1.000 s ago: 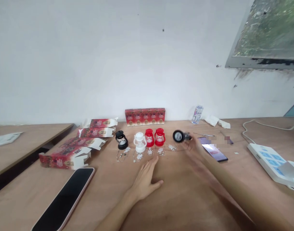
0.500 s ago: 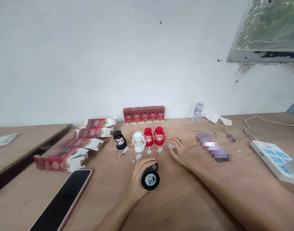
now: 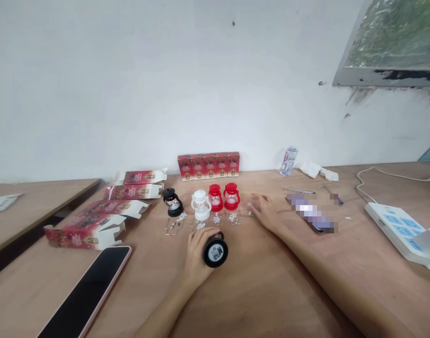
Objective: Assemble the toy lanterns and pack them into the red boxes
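Note:
My left hand [image 3: 197, 251] is closed around a small black lantern [image 3: 215, 251], held on its side just above the wooden table [image 3: 264, 291] with its round base facing me. My right hand [image 3: 266, 210] reaches forward with fingers spread, over small metal parts [image 3: 250, 212] to the right of the lantern row. In that row stand a black lantern [image 3: 172, 203], a white lantern [image 3: 201, 206] and two red lanterns [image 3: 223, 197], with little metal pieces [image 3: 200, 224] lying in front of them.
Red boxes [image 3: 208, 165] stand in a row against the wall; opened red boxes [image 3: 105, 213] lie at the left. A phone [image 3: 88, 291] lies front left, a blurred dark phone [image 3: 311, 212] right of my hand, a white power strip [image 3: 401, 230] far right, a small bottle [image 3: 288, 160] at the back.
The black lantern passed from my right hand to my left hand, which closed on it near the table's middle. My right hand let go and reached to the small parts.

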The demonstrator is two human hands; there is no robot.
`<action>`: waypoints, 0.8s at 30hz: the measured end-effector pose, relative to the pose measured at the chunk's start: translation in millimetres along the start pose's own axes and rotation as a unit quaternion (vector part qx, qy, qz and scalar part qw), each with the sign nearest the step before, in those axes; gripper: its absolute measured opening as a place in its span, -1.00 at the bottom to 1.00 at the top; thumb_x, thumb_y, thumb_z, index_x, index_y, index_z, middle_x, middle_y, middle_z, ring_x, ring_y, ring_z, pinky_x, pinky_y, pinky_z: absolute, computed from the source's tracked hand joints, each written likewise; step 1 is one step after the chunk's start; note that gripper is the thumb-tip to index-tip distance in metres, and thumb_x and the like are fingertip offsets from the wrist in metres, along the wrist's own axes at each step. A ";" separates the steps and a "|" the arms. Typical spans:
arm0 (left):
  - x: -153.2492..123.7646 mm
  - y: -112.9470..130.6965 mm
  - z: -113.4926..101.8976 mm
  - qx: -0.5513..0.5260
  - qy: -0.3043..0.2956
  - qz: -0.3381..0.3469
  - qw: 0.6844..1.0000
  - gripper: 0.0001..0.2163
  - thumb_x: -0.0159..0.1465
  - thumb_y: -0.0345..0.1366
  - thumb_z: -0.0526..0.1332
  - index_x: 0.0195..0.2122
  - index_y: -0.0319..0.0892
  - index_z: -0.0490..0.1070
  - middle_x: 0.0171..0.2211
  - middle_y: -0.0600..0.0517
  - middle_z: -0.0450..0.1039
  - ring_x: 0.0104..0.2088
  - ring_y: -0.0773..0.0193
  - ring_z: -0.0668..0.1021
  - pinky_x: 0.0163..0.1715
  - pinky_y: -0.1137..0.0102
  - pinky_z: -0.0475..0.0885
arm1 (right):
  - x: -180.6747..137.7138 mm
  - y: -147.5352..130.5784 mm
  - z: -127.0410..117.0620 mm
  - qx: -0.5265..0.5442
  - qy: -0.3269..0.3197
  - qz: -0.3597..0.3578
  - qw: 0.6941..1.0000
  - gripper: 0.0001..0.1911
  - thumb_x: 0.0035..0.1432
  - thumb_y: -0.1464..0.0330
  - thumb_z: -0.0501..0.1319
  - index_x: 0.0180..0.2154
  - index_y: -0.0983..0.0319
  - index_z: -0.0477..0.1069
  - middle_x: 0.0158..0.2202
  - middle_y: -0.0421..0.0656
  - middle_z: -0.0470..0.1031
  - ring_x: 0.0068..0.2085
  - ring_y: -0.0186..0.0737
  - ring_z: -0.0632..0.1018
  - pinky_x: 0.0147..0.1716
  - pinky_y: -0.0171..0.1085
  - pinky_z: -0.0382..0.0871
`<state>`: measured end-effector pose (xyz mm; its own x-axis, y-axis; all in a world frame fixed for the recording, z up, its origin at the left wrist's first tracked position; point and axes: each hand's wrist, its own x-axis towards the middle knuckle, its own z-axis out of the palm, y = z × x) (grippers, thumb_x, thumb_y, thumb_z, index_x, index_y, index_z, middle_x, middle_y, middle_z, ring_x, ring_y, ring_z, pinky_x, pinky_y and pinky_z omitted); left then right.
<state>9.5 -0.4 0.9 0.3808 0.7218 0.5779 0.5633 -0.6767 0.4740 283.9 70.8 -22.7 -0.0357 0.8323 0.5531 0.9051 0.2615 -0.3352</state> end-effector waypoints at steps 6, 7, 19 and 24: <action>-0.1 -1.9 1.7 0.012 0.059 -0.039 0.997 -0.67 0.06 -0.36 0.14 -0.11 -0.12 0.23 -0.20 -0.03 0.47 -0.16 0.09 0.51 -0.20 0.26 0.27 | -13.3 -1.7 -4.7 -0.030 -0.012 0.017 0.999 -0.80 0.15 0.34 0.11 -0.23 0.23 0.47 -0.22 -0.05 0.48 -0.13 -0.02 0.37 -0.09 -0.10 0.21; -0.2 -3.0 2.5 0.010 0.066 -0.039 0.997 -0.67 0.05 -0.35 0.15 -0.12 -0.12 0.22 -0.19 -0.04 0.47 -0.16 0.09 0.51 -0.21 0.25 0.28 | -15.3 -2.5 -5.7 -0.035 -0.017 0.018 0.999 -0.81 0.14 0.35 0.12 -0.27 0.21 0.48 -0.23 -0.06 0.48 -0.15 -0.03 0.37 -0.11 -0.12 0.21; -0.4 -2.5 4.4 0.002 0.053 -0.029 0.998 -0.71 0.05 -0.36 0.14 -0.17 -0.12 0.20 -0.20 -0.03 0.47 -0.14 0.08 0.51 -0.23 0.26 0.26 | -15.5 1.5 -3.1 -0.053 -0.041 0.008 0.998 -0.87 0.14 0.36 0.17 -0.36 0.20 0.49 -0.31 -0.10 0.50 -0.21 -0.07 0.38 -0.20 -0.16 0.21; -0.1 -2.0 4.4 0.001 0.056 -0.032 0.998 -0.70 0.04 -0.36 0.14 -0.16 -0.12 0.21 -0.19 -0.03 0.47 -0.14 0.08 0.51 -0.23 0.26 0.26 | -16.0 2.5 -3.3 -0.051 -0.041 -0.020 0.998 -0.85 0.16 0.33 0.16 -0.32 0.16 0.51 -0.28 -0.09 0.50 -0.22 -0.09 0.39 -0.19 -0.16 0.23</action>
<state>11.6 1.5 -3.1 0.2597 0.7426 0.6173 0.5849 -0.6296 0.5114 288.1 56.5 -29.9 -0.1033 0.8610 0.4980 0.9403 0.2477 -0.2333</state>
